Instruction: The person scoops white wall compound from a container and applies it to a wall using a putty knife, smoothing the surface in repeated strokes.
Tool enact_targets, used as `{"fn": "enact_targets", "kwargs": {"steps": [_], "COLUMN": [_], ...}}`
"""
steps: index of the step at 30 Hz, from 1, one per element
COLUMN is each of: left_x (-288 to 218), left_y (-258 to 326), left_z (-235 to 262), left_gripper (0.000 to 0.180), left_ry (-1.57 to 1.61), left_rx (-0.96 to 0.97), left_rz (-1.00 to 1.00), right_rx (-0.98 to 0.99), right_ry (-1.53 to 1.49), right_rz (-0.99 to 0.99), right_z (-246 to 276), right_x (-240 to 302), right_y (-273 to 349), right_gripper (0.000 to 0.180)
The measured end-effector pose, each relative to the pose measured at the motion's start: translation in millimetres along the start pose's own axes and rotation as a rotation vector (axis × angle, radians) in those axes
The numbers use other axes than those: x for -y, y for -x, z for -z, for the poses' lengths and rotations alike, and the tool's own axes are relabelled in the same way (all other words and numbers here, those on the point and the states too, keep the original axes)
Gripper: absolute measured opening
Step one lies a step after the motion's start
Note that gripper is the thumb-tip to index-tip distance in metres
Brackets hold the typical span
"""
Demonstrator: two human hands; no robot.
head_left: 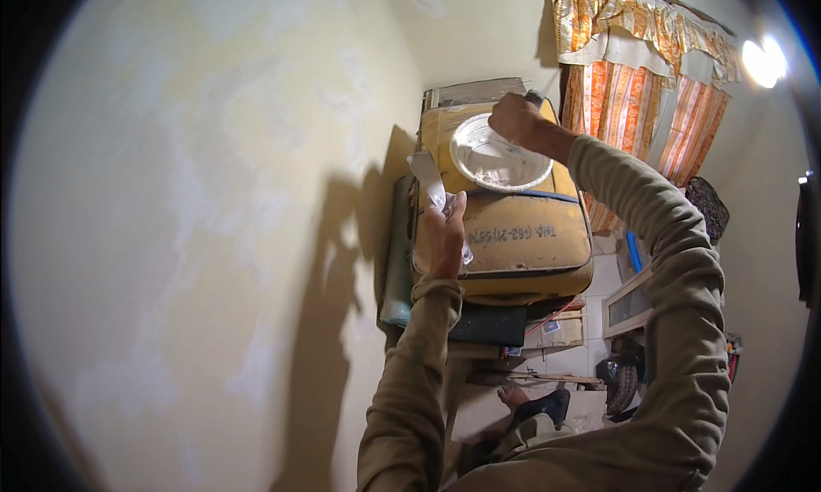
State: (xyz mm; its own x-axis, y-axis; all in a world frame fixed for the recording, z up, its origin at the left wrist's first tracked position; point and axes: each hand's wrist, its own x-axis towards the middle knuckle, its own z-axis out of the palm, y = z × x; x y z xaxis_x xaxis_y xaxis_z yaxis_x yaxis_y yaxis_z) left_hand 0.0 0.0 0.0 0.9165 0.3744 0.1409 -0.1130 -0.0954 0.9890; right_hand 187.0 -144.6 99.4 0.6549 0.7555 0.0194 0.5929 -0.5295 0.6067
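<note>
My left hand (445, 242) is closed around a putty knife (425, 170), whose flat, pale-smeared blade points up and away from me. White smears show on the fingers and on the lower end of the knife. Over the far rim of a round white tub (503, 177), my right hand (516, 123) is closed in a fist. A dark end of something sticks out past that fist; the rest is hidden. White paste coats the inside of the tub. The tub rests on a yellow-tan suitcase (522, 235) lying flat, with dark trim and printing on its side.
A patchy cream wall (188, 218) with whitish smears rises close on my left. Orange striped curtains (616, 107) hang at the far right, near a bright lamp (764, 62). Below lie a white-framed panel (628, 304), sticks, and a dark bundle (622, 377) on the tiled floor.
</note>
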Motion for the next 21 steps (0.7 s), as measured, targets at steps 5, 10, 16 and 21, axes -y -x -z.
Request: {"fn": "enact_targets", "kwargs": {"steps": [5, 10, 16, 21], "left_x": [9, 23, 28, 17], "left_y": [-18, -31, -40, -23], "left_z": [-52, -57, -60, -39], "left_gripper": [0.027, 0.022, 0.023, 0.031], "left_ry": [0.252, 0.172, 0.043, 0.102], "left_rx": [-0.002, 0.005, -0.009, -0.111], "left_rz": [-0.185, -0.146, -0.125, -0.047], "right_rx": [-0.042, -0.089, -0.006, 0.024], "right_ry": [0.1, 0.055, -0.185, -0.907], "right_rz": [0.029, 0.036, -0.016, -0.186], "right_z": [-18, -6, 10, -19], "right_x": [0, 14, -4, -59], "right_y": [-2, 9, 23, 36], "right_gripper": [0.008, 0.007, 0.014, 0.016]}}
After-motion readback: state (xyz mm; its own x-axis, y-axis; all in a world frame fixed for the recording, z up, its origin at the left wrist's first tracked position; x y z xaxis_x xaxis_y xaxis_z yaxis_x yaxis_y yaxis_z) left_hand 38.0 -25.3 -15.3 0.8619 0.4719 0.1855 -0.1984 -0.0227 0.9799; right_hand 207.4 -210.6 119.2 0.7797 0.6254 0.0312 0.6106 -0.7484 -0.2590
